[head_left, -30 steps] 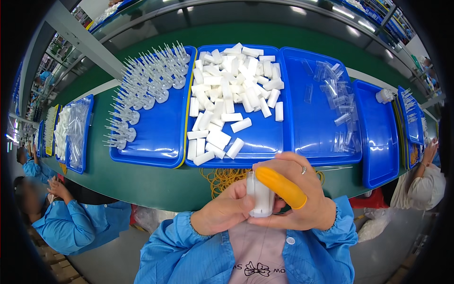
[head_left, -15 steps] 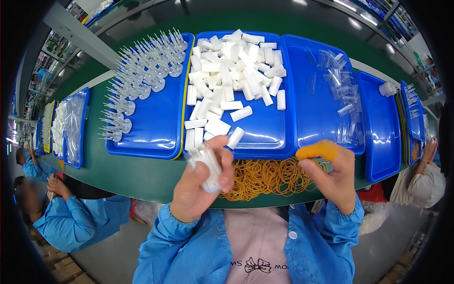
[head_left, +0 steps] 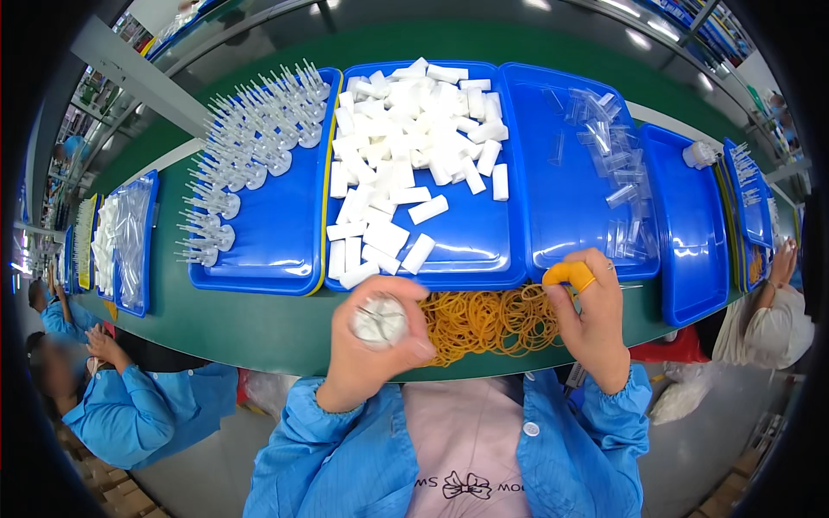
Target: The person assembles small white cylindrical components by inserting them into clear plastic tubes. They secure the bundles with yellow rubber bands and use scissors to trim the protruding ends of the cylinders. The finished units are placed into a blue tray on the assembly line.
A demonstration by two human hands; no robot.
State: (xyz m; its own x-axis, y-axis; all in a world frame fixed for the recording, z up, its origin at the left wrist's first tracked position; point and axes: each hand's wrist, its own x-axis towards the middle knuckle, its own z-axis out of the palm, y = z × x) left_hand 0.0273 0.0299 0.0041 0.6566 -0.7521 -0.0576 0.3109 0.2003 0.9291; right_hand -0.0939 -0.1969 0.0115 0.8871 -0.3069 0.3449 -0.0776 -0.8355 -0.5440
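Note:
My left hand is wrapped round a bundle of clear and white pieces, its round end turned up toward me. The fingers hide most of its side. My right hand, with an orange finger cot on the index finger, has thumb and index fingertip brought close together. Whatever may be between those tips is too small to make out. On the green table between my hands, against the tray edge, lies a loose pile of tan rubber bands.
Beyond my hands stand blue trays: one with clear spiked pieces on round bases, one with white blocks, one with clear tubes. Further right, another tray holds a small bundle. Co-workers sit at both sides.
My left hand has turned the bundle so its round end faces up. My right hand has drawn slightly toward the left, its index finger bending more toward the thumb.

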